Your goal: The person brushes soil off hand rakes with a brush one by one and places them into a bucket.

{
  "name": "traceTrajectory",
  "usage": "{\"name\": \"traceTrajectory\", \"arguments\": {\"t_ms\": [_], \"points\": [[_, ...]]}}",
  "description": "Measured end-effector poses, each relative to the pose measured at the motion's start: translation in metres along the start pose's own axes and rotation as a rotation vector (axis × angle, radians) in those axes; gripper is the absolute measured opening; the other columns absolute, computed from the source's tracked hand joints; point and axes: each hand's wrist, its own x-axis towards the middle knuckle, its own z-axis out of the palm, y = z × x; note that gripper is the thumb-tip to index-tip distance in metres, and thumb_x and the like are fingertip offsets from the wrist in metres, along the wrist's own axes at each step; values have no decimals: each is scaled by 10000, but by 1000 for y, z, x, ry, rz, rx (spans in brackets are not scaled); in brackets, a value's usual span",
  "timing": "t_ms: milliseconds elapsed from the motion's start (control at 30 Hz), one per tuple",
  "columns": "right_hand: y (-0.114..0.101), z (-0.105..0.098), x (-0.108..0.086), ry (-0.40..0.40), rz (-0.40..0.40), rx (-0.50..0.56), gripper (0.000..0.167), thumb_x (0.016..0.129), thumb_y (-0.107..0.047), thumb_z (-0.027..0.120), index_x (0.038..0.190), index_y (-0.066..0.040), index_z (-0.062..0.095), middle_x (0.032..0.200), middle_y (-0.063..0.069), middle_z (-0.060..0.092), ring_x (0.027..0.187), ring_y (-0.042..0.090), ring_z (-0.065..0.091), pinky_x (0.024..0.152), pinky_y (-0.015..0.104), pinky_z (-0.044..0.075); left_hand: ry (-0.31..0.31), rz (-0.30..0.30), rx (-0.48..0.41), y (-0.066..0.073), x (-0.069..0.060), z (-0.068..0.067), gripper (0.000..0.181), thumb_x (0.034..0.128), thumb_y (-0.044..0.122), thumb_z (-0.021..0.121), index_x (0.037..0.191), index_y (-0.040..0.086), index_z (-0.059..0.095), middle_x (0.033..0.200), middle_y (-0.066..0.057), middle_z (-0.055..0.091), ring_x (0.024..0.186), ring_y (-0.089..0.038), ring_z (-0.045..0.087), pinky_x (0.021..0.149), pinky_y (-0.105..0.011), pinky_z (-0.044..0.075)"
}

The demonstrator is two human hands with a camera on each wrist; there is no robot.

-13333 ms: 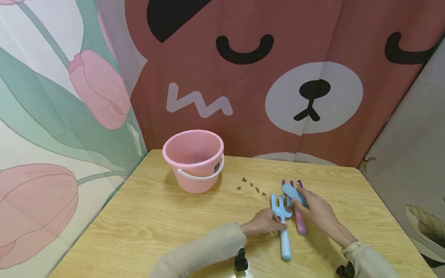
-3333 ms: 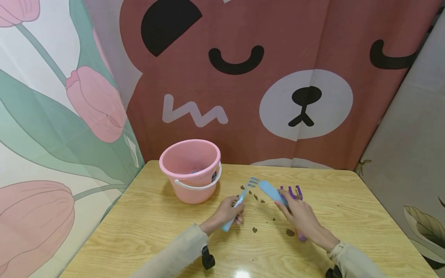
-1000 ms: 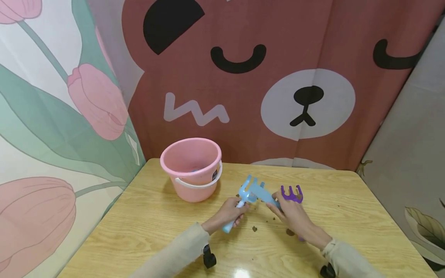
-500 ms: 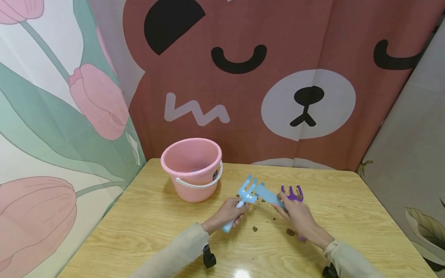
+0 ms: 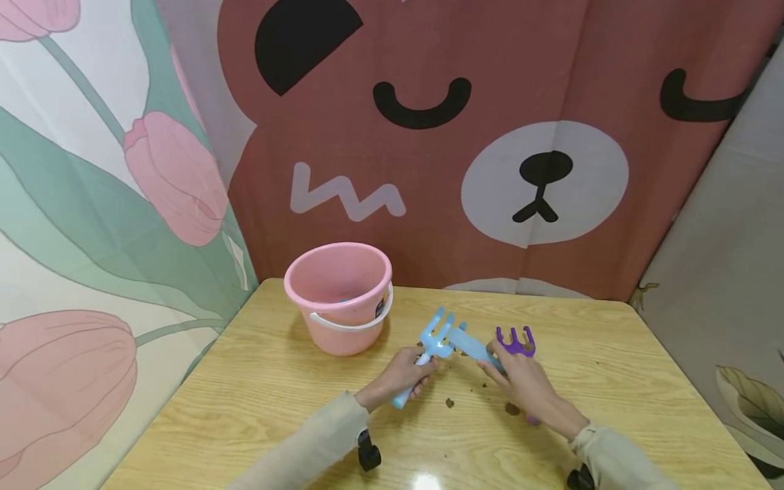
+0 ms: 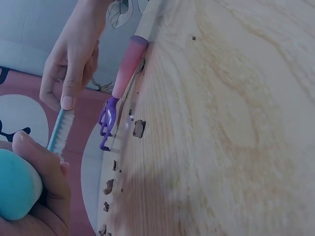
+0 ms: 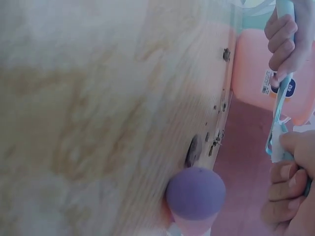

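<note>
My left hand (image 5: 404, 376) grips the handle of a light-blue toy hand fork (image 5: 436, 342), held tilted above the table with its tines pointing away. In my right hand (image 5: 523, 381) is a light-blue brush (image 5: 471, 346); its white bristles (image 6: 64, 132) show in the left wrist view. The brush's front end lies against or just over the fork's right tines; exact contact is hard to tell. A second hand fork, with purple tines (image 5: 516, 341) and a pink handle (image 6: 130, 66), lies on the table, partly hidden beneath my right hand.
A pink bucket (image 5: 343, 333) with a white handle (image 5: 352, 328) stands at the back left; something blue shows inside. Several brown crumbs, such as one brown clump (image 5: 512, 409), lie scattered on the wooden table (image 5: 257, 408). Printed cloths hang behind and at both sides.
Since the oldest frame, the blue fork has come off the purple fork and moved left, and more brown crumbs lie on the table. Over the last second the brush has shifted slightly along the tines.
</note>
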Motion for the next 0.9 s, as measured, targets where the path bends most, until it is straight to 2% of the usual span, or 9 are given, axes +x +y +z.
{"name": "traceTrajectory", "arguments": {"t_ms": [133, 367, 467, 567, 633, 733, 900], "points": [[2, -2, 0, 29, -12, -76, 222, 942, -216, 695, 1070, -84, 569, 521, -163, 269, 406, -50, 190, 360, 133, 182, -5, 1, 10, 0, -1, 0, 260, 1014, 155, 573, 992, -104, 587, 606, -94, 520, 400, -91, 444, 357, -206, 397], [3, -8, 0, 158, -51, -205, 284, 872, -188, 762, 1037, -61, 569, 515, -155, 239, 396, -49, 155, 347, 148, 170, 5, -1, 15, 3, -2, 1, 262, 1013, 156, 570, 986, -104, 585, 596, -85, 516, 395, -87, 441, 365, -224, 401], [1, -8, -1, 123, -37, -135, 271, 908, -214, 729, 1057, -51, 572, 512, -172, 238, 398, -72, 146, 346, 135, 183, 3, 1, 12, 3, -2, 1, 251, 1014, 159, 570, 976, -89, 589, 596, -93, 518, 392, -89, 441, 368, -233, 401], [0, -6, -3, 41, -20, -40, 252, 945, -236, 689, 1080, -57, 574, 521, -186, 253, 407, -84, 163, 354, 125, 193, 1, 3, 6, 4, -3, 1, 242, 1012, 158, 573, 983, -81, 591, 600, -106, 519, 392, -93, 440, 361, -226, 400], [0, -6, -3, 4, -5, -17, 233, 951, -232, 684, 1078, -72, 573, 519, -186, 264, 407, -78, 178, 357, 123, 192, -2, 2, 7, 4, -3, 1, 250, 1012, 162, 574, 991, -87, 589, 605, -115, 521, 395, -93, 441, 358, -221, 401], [3, -5, -4, 24, 7, -83, 235, 927, -214, 712, 1057, -81, 568, 518, -163, 279, 400, -45, 203, 358, 137, 199, 1, -2, 5, 4, -3, 1, 259, 1011, 165, 576, 1001, -94, 588, 612, -118, 526, 397, -96, 445, 358, -219, 406], [7, -8, -6, 126, 22, -219, 288, 880, -200, 759, 1057, -62, 578, 494, -121, 273, 368, 5, 218, 346, 173, 202, 33, -15, -13, 0, -2, 0, 214, 1016, 149, 563, 1009, -61, 597, 613, -76, 523, 397, -97, 437, 357, -223, 402]]}}
